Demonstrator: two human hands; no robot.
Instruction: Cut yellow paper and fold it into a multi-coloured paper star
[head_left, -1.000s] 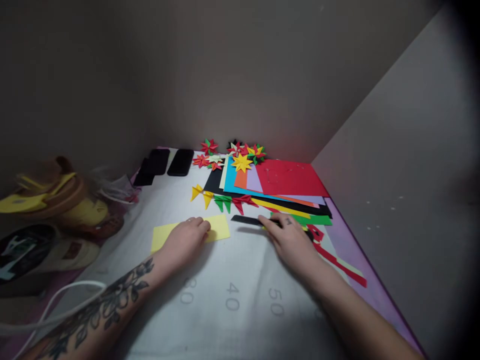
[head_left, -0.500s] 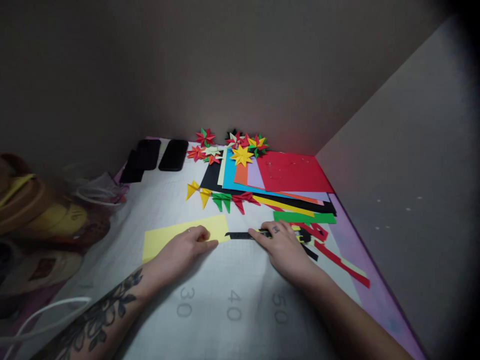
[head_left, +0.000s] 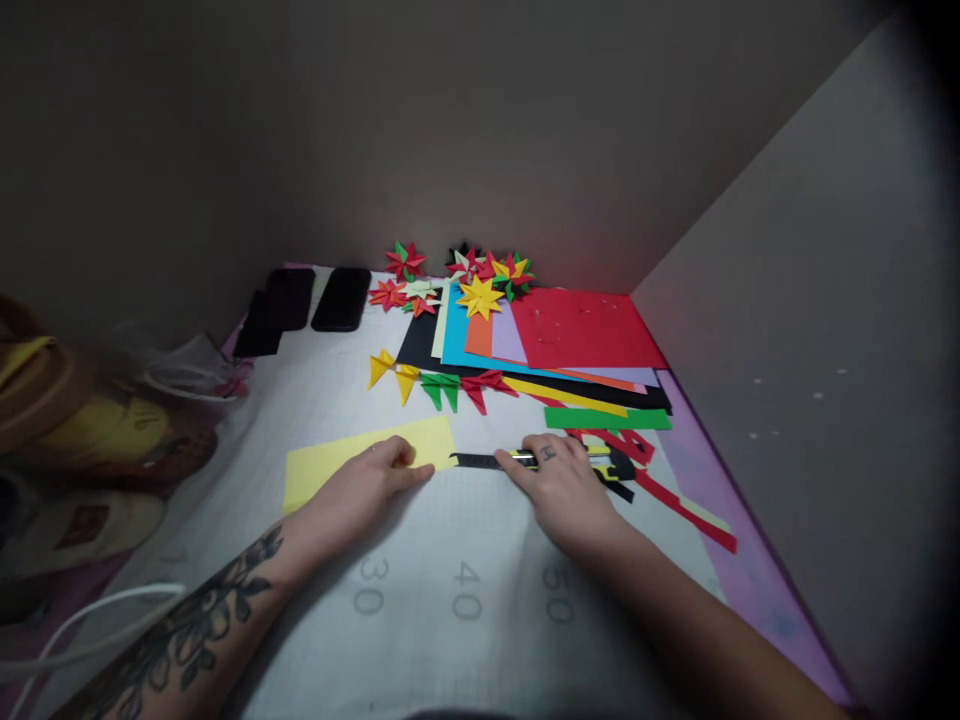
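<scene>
My left hand [head_left: 367, 485] lies flat on the lower right part of a yellow paper sheet [head_left: 330, 462], fingers stretched toward its right edge. My right hand [head_left: 559, 480] rests on a black and yellow ruler-like tool [head_left: 480, 460] lying on the white gridded mat [head_left: 450, 620]; its fingers press down on the tool's right part. The tool's left tip ends close to the yellow sheet's right edge.
A stack of coloured paper sheets [head_left: 570, 335] lies at the back right, with folded paper stars [head_left: 480, 295] beside it. Small folded paper points [head_left: 442, 385] sit in a row. Red and green paper strips [head_left: 660, 490] lie to the right. Two phones [head_left: 322, 298] lie at the back left. Shoes [head_left: 90, 430] are on the left.
My right hand slid the tool left toward the yellow sheet. The left hand stayed on the sheet. The view shifted slightly.
</scene>
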